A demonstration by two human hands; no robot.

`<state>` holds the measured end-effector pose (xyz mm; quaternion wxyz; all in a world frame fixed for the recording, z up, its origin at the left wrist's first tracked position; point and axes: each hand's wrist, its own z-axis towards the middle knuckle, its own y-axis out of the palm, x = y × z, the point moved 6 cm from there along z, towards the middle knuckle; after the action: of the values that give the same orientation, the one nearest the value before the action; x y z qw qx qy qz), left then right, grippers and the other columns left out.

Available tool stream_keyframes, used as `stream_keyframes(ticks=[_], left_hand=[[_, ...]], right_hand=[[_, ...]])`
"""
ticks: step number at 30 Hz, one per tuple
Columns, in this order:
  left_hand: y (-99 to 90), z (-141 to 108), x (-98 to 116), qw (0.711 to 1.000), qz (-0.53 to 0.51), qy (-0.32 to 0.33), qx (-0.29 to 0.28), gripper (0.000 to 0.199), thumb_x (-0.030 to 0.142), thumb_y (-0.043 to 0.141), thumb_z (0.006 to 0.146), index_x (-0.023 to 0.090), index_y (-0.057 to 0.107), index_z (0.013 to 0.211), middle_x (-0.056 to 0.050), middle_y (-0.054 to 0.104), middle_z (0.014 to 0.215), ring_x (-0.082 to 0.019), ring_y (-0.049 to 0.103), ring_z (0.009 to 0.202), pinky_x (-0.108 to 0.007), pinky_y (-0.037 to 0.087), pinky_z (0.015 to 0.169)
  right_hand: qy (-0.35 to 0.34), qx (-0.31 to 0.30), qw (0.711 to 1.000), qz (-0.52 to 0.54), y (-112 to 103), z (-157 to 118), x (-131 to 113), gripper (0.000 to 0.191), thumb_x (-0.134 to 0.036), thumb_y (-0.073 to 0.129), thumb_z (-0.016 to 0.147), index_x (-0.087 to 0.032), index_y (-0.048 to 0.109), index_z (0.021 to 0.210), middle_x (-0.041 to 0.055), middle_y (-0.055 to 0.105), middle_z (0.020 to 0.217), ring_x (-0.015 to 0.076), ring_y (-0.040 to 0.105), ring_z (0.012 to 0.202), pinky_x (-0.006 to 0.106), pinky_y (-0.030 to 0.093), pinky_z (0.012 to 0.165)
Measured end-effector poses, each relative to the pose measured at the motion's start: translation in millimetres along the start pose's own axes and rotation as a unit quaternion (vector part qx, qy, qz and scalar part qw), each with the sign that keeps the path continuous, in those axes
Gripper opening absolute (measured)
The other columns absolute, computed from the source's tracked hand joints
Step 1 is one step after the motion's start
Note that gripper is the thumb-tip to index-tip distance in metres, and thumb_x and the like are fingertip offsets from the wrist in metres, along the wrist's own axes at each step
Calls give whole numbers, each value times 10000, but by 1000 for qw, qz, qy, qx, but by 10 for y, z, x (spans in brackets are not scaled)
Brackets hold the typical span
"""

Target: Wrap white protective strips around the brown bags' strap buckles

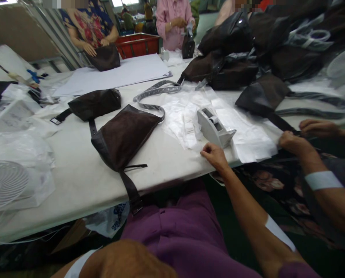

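My right hand (215, 155) is at the table's front edge, thumb and fingertips pinched together. What they hold, if anything, is too small to make out. Just beyond it stands a grey tape dispenser (214, 127), with clear plastic bags (184, 116) spread around it. My left hand (129, 260) is low and close to the camera, blurred, its fingers hidden. In front of me lies a dark brown bag (129, 133), its buckled strap (130, 189) hanging over the edge. A smaller dark bag (95, 104) lies behind it.
A co-worker's hands (295, 143) work on a strap at right, beside another brown bag (263, 94). Brown bags (227, 38) are piled at the back right. Two people stand across the table near a red crate (139, 44). A white fan (4, 185) sits at left.
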<state>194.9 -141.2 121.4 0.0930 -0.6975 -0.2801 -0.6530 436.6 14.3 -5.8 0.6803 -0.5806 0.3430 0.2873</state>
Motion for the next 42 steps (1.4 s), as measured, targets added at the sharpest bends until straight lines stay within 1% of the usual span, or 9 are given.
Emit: stream_keyframes(ticks=[4,8,12,16,22,27,33,37,42], left_hand=[[-610,155,-204,945,-45,66,318,293,530,674,654,239,657,624,-69,616,702,-203,580,674,-318,444,559],[-937,271,-597,868,-134,58,474,192,346,683,700,182,596,749,9,532,687,-77,445,546,-218,380,529],[-944,343,-880,873,-209,52,439,329,317,718,681,183,581,948,13,549,822,-52,438,555,-194,350,519],[-998,300,-975,866,-185,33,463,239,327,711,675,141,579,746,26,512,654,-65,420,539,-202,336,528],[-1027,233,-972,863,-143,15,485,276,303,736,615,155,502,604,50,474,550,-73,409,516,-211,332,533],[-986,239,-961,875,-133,19,466,305,327,743,616,164,486,606,43,488,560,-85,436,537,-217,347,551],[-995,196,-932,882,-66,10,467,244,297,702,652,165,500,619,51,463,561,-78,391,526,-213,304,530],[-990,187,-893,882,-4,-10,471,222,281,688,664,164,507,611,56,445,546,-79,367,525,-217,291,526],[-996,205,-872,884,55,-11,465,184,279,672,681,162,543,622,46,477,560,-90,393,544,-222,309,543]], right_hand=[[57,12,944,324,295,-422,-431,245,-258,661,660,-192,482,812,-59,512,635,111,526,554,251,457,559],[65,2,922,381,651,-783,-805,353,-216,688,641,-204,496,937,-61,540,666,94,528,566,218,450,554],[58,-24,946,319,894,-977,-860,329,-244,663,674,-207,517,968,-43,569,669,110,544,587,222,451,559],[65,-33,953,293,994,-1093,-837,337,-278,658,688,-208,520,987,-26,594,699,129,564,608,240,466,574],[71,-96,916,384,1037,-1145,-905,285,-334,667,735,-193,574,965,21,620,866,143,585,742,254,484,658],[71,-68,913,396,999,-1100,-923,257,-328,641,771,-202,586,988,-12,561,768,113,537,656,232,461,608],[-74,-69,960,261,729,-1031,-1117,395,-218,589,789,-237,525,1178,54,580,1032,153,588,851,291,505,729],[-184,-96,969,138,551,-994,-1303,235,-168,536,805,-219,618,1019,76,548,1132,162,591,872,314,515,769],[-214,-114,970,35,535,-976,-1343,177,-161,493,828,-203,631,930,78,581,1033,174,587,860,303,513,753]])
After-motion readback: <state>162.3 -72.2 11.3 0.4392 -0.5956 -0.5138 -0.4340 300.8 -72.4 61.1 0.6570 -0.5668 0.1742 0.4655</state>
